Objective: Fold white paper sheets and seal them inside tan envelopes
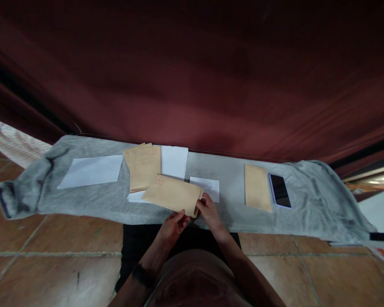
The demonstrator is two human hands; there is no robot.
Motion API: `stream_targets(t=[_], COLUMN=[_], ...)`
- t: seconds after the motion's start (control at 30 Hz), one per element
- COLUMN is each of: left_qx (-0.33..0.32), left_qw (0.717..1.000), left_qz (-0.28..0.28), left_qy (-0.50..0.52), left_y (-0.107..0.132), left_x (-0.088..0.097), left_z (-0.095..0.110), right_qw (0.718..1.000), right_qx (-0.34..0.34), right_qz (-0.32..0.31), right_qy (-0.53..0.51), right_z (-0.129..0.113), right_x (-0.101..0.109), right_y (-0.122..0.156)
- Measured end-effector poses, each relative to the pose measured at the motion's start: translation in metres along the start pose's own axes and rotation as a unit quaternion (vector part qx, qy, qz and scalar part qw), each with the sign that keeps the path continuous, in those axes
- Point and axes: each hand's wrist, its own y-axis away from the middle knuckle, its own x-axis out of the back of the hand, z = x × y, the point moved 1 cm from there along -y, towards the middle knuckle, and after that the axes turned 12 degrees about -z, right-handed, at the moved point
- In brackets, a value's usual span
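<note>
Held envelope point(173, 194): matt paper. Cover point(232, 170): napped cloth. Phone screen point(280, 190): smooth, glossy. Tiles point(83, 238): faintly glossy.

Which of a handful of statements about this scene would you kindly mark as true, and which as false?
1. The left hand and right hand are both on one brown paper envelope. True.
2. The dark wristband is worn on the right. False: it is on the left.
3. A smartphone lies to the right of a lone envelope. True.
4. The plush cloth is bright yellow. False: it is grey.
5. The leftmost white sheet lies on the cloth. True.
</note>
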Motion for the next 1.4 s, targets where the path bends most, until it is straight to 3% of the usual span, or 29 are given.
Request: stream_targets(t=[0.07,0.13,0.2,0.27,0.37,0.5,0.63,0.8,0.93,1.0,1.07,1.1,1.17,1.2,1.27,1.33,1.4], left_qx=[0.005,0.004,0.001,-0.002,-0.005,-0.001,0.006,0.020,0.051,0.038,-0.068,-0.155,-0.293,-0.314,-0.317,-0.298,-0.283], left_qw=[1.000,1.000,1.000,0.999,0.998,0.997,0.997,0.996,0.991,0.976,0.931,0.883,0.733,0.658,0.540,0.470,0.437], left_qz=[0.018,0.026,0.022,0.020,0.024,0.015,-0.002,-0.023,-0.059,-0.096,-0.106,-0.092,-0.080,-0.068,-0.060,-0.070,-0.094], left_qy=[0.015,0.010,-0.011,-0.036,-0.061,-0.074,-0.079,-0.078,-0.108,-0.192,-0.344,-0.434,-0.609,-0.680,-0.777,-0.828,-0.849], left_y=[0.001,0.002,0.003,0.004,0.006,0.008,0.010,0.010,0.012,0.017,0.022,0.025,0.029,0.029,0.025,0.020,0.016], left_x=[-0.004,-0.007,-0.011,-0.013,-0.014,-0.015,-0.016,-0.017,-0.014,-0.012,-0.010,-0.009,-0.008,-0.006,-0.004,-0.003,-0.004], left_z=[-0.003,-0.005,-0.007,-0.007,-0.005,-0.004,-0.005,-0.012,-0.019,-0.017,-0.006,0.003,0.022,0.031,0.046,0.054,0.057], right_qw=[0.988,0.952,0.922,0.919,0.956,0.997,0.977,0.949,0.955,0.957,0.954,0.951,0.938,0.931,0.920,0.917,0.921], right_qx=[0.031,0.056,0.058,0.047,0.027,0.006,-0.041,-0.103,-0.086,-0.081,-0.085,-0.088,-0.095,-0.100,-0.110,-0.112,-0.105], right_qz=[0.077,0.127,0.113,0.064,0.006,-0.046,-0.127,-0.235,-0.223,-0.206,-0.192,-0.188,-0.192,-0.200,-0.218,-0.229,-0.228], right_qy=[0.128,0.274,0.365,0.386,0.291,0.058,-0.164,-0.183,-0.174,-0.186,-0.212,-0.230,-0.272,-0.288,-0.306,-0.307,-0.298], right_z=[0.000,-0.002,-0.003,-0.004,-0.007,-0.013,-0.021,-0.024,-0.021,-0.020,-0.019,-0.018,-0.019,-0.020,-0.021,-0.022,-0.022], right_x=[0.006,0.012,0.016,0.017,0.017,0.017,0.017,0.016,0.014,0.014,0.016,0.018,0.023,0.025,0.028,0.031,0.034], right_y=[0.002,0.005,0.007,0.007,0.006,0.005,0.007,0.008,0.008,0.009,0.010,0.011,0.015,0.017,0.023,0.028,0.032])
